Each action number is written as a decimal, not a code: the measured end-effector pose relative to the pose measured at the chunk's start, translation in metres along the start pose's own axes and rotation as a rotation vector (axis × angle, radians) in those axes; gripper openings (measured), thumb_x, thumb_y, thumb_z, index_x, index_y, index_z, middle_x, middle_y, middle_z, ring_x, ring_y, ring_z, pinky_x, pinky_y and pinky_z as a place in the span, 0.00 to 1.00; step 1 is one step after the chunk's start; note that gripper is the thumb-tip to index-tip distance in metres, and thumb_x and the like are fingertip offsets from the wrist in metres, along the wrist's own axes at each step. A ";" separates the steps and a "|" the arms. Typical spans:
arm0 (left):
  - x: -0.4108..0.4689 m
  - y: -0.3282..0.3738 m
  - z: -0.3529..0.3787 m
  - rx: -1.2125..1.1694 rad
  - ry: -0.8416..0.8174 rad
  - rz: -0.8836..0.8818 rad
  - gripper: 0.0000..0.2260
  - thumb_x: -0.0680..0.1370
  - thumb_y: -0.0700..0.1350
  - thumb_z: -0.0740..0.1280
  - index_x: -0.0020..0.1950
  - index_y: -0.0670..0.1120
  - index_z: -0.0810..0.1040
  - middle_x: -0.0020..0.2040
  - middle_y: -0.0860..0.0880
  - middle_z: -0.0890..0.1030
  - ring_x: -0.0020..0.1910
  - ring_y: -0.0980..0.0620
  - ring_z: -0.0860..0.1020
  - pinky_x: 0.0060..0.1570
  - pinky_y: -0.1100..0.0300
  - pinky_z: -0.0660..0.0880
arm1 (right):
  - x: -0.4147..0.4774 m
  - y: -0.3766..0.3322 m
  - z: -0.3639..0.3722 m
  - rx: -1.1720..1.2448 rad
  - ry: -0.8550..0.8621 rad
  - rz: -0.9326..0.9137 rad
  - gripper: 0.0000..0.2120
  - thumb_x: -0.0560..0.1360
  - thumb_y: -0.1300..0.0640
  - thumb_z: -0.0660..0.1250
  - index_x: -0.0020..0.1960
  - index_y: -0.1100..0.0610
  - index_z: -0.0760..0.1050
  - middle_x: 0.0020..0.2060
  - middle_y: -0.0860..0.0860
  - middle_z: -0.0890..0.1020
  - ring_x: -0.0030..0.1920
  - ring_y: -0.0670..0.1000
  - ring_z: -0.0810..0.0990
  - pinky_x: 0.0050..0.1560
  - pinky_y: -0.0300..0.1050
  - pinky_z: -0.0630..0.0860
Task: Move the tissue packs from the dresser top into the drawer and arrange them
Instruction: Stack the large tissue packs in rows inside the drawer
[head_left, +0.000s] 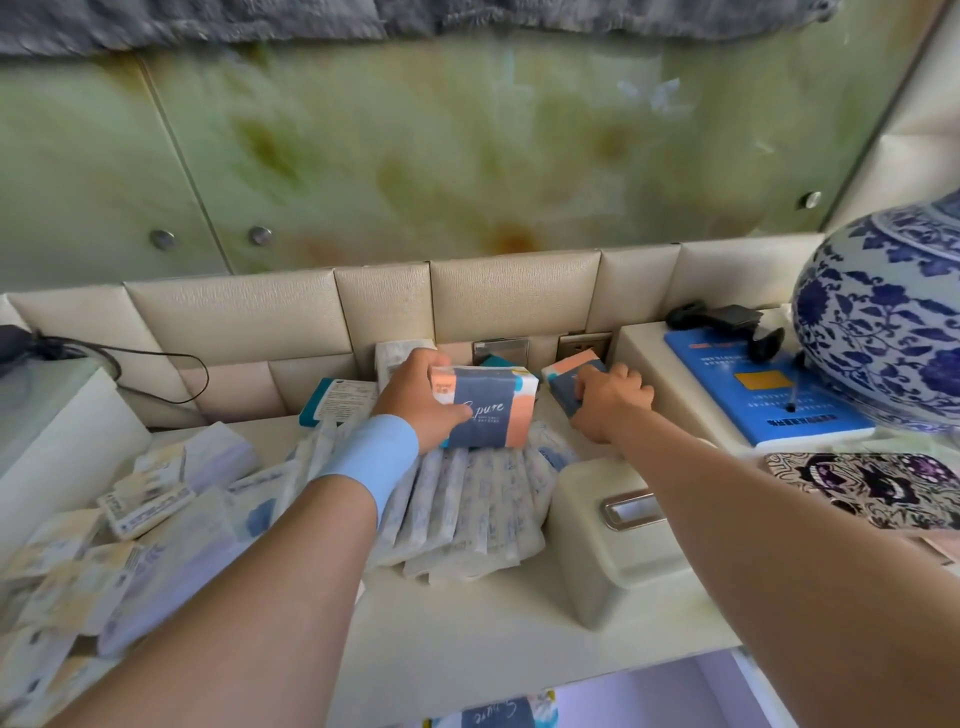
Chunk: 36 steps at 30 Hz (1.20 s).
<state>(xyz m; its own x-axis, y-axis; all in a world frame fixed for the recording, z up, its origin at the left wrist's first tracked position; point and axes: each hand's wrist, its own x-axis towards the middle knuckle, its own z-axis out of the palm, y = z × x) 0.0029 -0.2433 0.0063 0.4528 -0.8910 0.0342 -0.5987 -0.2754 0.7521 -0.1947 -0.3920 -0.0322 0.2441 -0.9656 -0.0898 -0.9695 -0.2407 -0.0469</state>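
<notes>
Up on the counter (519, 639), the left hand (415, 402) is clamped around a navy-and-peach tissue pack (485, 408), held just above a fanned row of slim white packs (467, 509). Just beside it, the right hand (610, 397) closes its fingers on a second tissue pack (569, 376) lying near the padded back wall. At the bottom edge, another pack (493, 714) shows in the open drawer (675, 691).

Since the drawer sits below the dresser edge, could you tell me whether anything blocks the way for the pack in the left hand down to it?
Nothing visible blocks it. The left hand holds the tissue pack above the fanned packs; the open drawer lies past the dresser's bare front edge.
</notes>
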 end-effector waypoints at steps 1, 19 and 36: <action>0.000 0.000 0.000 0.012 -0.006 0.000 0.25 0.73 0.44 0.75 0.65 0.52 0.68 0.59 0.49 0.74 0.53 0.48 0.76 0.43 0.60 0.73 | -0.001 -0.001 0.000 0.033 0.016 0.009 0.30 0.72 0.50 0.72 0.70 0.50 0.64 0.64 0.59 0.68 0.65 0.60 0.68 0.64 0.56 0.68; -0.103 0.026 -0.094 0.286 -0.031 0.007 0.26 0.68 0.40 0.76 0.64 0.51 0.74 0.63 0.50 0.72 0.57 0.48 0.75 0.57 0.56 0.74 | -0.139 -0.017 -0.089 0.569 0.291 -0.452 0.45 0.62 0.55 0.77 0.74 0.49 0.59 0.64 0.54 0.66 0.64 0.54 0.68 0.65 0.46 0.70; -0.321 0.010 -0.072 0.503 -0.418 0.027 0.28 0.68 0.41 0.76 0.65 0.55 0.73 0.64 0.50 0.71 0.60 0.46 0.75 0.55 0.59 0.72 | -0.344 -0.003 -0.060 0.693 -0.330 -0.263 0.18 0.72 0.46 0.70 0.60 0.50 0.75 0.55 0.53 0.77 0.49 0.52 0.77 0.38 0.41 0.77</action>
<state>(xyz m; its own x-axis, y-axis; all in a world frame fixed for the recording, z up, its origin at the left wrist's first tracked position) -0.1013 0.0657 0.0502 0.1987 -0.9372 -0.2866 -0.8883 -0.2958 0.3515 -0.2772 -0.0651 0.0585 0.5615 -0.7808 -0.2740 -0.6707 -0.2355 -0.7034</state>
